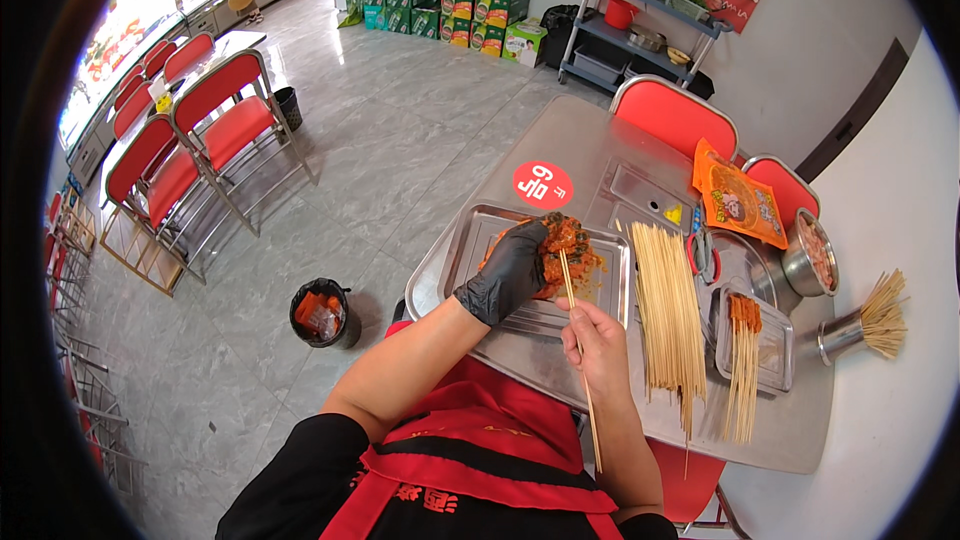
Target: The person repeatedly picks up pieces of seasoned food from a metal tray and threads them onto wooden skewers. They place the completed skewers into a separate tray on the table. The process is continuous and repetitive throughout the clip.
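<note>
My left hand (514,266), in a black glove, is in the red-sauced meat pieces (574,247) on a steel tray (619,292); its fingertips are partly hidden by sauce and meat. My bare right hand (598,345) grips a bamboo skewer (589,397), whose upper end reaches the meat beside the glove. Just right of the tray lies a wide pile of bare bamboo skewers (664,315). Farther right, a smaller steel tray (784,360) holds several skewers loaded with red-coated meat (745,315) at their upper ends.
Scissors (703,251), an orange seasoning packet (739,199), a steel bowl of raw meat (814,255) and a tipped metal cup of skewers (840,336) are at the right. A bin (349,330) stands on the floor at the left. Red chairs (675,112) border the table; a person stands far off.
</note>
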The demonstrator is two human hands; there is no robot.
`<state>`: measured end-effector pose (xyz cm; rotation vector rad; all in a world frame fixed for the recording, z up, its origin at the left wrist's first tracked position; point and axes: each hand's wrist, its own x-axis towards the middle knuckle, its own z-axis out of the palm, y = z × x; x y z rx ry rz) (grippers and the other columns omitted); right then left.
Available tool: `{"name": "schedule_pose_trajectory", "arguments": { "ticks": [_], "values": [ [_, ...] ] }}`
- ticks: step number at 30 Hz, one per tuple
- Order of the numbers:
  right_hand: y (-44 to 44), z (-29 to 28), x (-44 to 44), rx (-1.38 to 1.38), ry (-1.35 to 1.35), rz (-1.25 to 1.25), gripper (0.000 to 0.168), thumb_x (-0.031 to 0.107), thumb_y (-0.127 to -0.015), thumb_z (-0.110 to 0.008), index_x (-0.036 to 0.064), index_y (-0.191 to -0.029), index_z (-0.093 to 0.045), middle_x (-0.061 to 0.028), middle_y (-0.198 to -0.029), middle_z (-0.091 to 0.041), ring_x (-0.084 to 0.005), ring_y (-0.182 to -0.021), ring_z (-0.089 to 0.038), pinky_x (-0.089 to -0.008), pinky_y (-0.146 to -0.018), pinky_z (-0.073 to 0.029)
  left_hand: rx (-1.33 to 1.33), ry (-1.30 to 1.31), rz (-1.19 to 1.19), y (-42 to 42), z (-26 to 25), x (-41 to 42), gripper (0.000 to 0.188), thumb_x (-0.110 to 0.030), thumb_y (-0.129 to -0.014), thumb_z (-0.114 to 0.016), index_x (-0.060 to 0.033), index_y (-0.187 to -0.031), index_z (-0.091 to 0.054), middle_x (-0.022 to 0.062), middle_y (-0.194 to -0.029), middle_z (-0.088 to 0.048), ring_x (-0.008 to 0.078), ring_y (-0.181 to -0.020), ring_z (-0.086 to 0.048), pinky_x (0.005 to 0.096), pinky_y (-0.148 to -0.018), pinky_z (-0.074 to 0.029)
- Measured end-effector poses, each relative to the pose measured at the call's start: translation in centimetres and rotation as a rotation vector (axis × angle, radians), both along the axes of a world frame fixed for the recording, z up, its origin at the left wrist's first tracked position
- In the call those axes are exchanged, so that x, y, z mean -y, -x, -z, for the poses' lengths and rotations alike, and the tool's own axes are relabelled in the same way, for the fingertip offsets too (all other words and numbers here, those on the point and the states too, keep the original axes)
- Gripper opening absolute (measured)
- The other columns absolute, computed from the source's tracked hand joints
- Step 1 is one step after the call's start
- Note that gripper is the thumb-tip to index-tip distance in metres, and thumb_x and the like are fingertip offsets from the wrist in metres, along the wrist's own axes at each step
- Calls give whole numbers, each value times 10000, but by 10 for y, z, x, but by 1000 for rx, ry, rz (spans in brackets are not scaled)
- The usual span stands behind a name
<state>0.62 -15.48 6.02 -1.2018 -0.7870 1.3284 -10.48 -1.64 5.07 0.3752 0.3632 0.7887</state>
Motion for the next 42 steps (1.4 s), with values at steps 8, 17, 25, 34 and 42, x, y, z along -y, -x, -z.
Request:
{"name": "schedule_pose_trajectory", "arguments": {
  "ticks": [8,17,25,34,42],
  "values": [
    [11,-12,-4,75,69,-4,243,153,-945,-478,-8,-1087,-594,23,-600,-474,-29,-457,-376,-158,-395,-272,-245,-376,-177,13,7,11,233,-204,-908,-469,-21,-1021,-560,115,-966,-615,221,-873,-606,340,-736,-509],
    [19,-5,2,132,-6,89,219,122,-923,-473,-34,-1026,-587,-6,-529,-455,-48,-391,-362,-173,-356,-240,-70,-350,-236,-3,24,15,257,-119,-930,-460,28,-1122,-546,76,-1056,-613,154,-906,-585,283,-818,-470],
    [23,-5,1,71,-28,99,226,126,-919,-477,-39,-1034,-580,-17,-530,-454,-56,-386,-355,-179,-352,-237,-131,-394,-366,-12,39,19,206,-108,-917,-475,41,-987,-598,60,-961,-621,121,-842,-569,276,-738,-472],
    [22,3,0,121,-46,72,226,141,-932,-472,-27,-1042,-576,-11,-531,-448,-52,-387,-350,-177,-352,-232,137,15,-156,-14,48,11,269,-129,-909,-441,25,-1119,-512,129,-1064,-606,233,-965,-597,346,-874,-477],
    [20,3,-5,111,-64,24,229,160,-944,-465,-11,-1045,-579,-11,-546,-455,-58,-392,-359,-186,-352,-253,144,-21,-205,-5,31,19,193,-139,-927,-433,4,-995,-544,94,-943,-604,197,-852,-599,313,-749,-493]
  ]
}}
